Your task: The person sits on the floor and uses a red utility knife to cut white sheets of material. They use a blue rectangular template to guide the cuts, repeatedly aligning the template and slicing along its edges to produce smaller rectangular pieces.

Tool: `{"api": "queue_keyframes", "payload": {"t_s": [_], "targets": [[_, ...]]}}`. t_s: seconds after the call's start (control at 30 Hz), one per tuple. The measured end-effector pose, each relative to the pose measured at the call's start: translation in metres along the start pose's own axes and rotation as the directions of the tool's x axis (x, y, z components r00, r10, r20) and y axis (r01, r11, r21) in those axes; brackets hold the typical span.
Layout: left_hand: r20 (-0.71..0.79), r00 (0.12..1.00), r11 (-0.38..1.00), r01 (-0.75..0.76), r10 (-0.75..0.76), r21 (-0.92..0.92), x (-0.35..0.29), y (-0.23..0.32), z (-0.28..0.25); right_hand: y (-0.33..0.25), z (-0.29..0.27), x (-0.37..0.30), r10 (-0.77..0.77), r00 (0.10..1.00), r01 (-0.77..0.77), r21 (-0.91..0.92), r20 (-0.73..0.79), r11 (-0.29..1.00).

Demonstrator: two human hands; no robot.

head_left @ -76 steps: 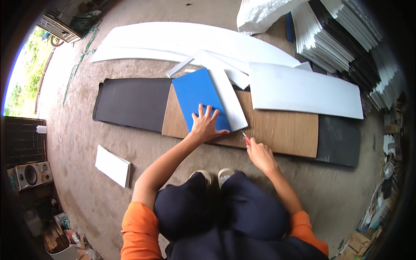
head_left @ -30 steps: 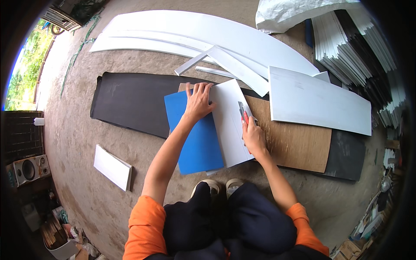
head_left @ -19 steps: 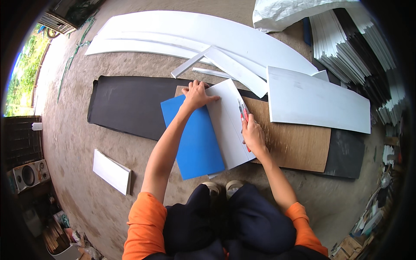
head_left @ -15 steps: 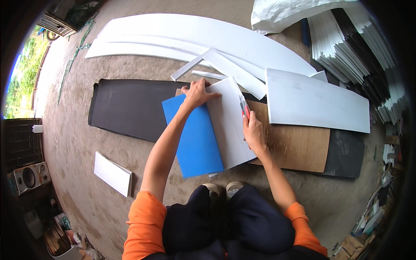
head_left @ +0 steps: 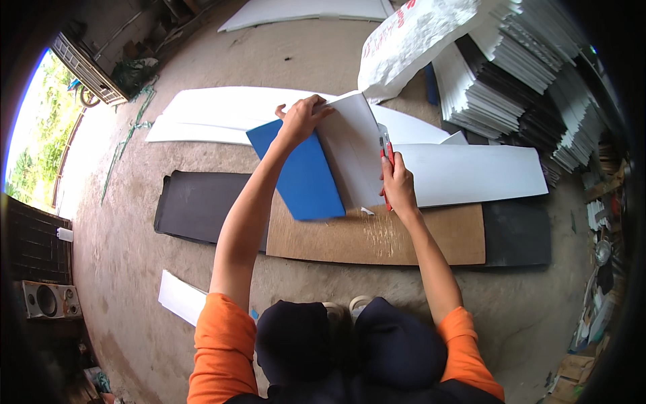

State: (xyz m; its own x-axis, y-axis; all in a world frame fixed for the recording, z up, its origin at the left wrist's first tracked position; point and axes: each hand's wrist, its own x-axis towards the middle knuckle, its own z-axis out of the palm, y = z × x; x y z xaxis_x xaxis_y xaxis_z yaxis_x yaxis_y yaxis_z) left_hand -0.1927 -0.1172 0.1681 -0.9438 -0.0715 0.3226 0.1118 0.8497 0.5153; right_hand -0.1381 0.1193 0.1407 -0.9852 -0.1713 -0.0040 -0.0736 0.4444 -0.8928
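Flat blue and white panels (head_left: pixel 308 180) shifted outward, clasped by left grip (head_left: pixel 301 121); right grip (head_left: pixel 400 186) holds red cutter (head_left: pixel 389 152).

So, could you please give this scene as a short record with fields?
Left hand: grips blue rectangular panel and white rectangular panel near their upper edges
Right hand: holds red-handled cutter, metal blade beside white rectangular panel's right edge
Below: brown wood-grain board lying on dark flat sheet
Upper right: stacked white and black sheets

two hands (head_left: pixel 301 121), one red-handled cutter (head_left: pixel 389 149), one blue panel (head_left: pixel 306 178), one brown board (head_left: pixel 437 232)
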Motion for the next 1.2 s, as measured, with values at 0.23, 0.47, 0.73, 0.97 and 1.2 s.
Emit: {"api": "queue_keyframes", "payload": {"t_s": [0.23,0.47,0.73,0.97,1.2], "targets": [[-0.357,0.873,0.94,-0.334,0.334,0.062,-0.022,0.067,-0.035,-0.012,-0.032,0.0,-0.594,0.764,0.547,-0.233,-0.253,0.804],[-0.518,0.775,0.909,-0.417,0.363,0.012,-0.042,0.122,-0.092,-0.065,-0.063,-0.022,-0.685,0.672,0.67,-0.163,-0.282,0.724],[-0.405,0.904,0.979,-0.188,0.138,-0.085,-0.068,0.157,-0.119,-0.081,-0.094,-0.032,-0.592,0.794,0.602,0.037,-0.14,0.798],[-0.158,0.987,0.973,-0.049,0.013,-0.227,-0.124,0.112,-0.103,-0.025,-0.077,-0.039,-0.401,0.873,0.358,0.193,0.277,0.913],[-0.067,0.976,0.961,-0.215,0.206,-0.176,-0.157,0.115,-0.118,-0.022,-0.055,-0.063,-0.163,0.726,-0.173,0.406,0.668,0.897]]}}
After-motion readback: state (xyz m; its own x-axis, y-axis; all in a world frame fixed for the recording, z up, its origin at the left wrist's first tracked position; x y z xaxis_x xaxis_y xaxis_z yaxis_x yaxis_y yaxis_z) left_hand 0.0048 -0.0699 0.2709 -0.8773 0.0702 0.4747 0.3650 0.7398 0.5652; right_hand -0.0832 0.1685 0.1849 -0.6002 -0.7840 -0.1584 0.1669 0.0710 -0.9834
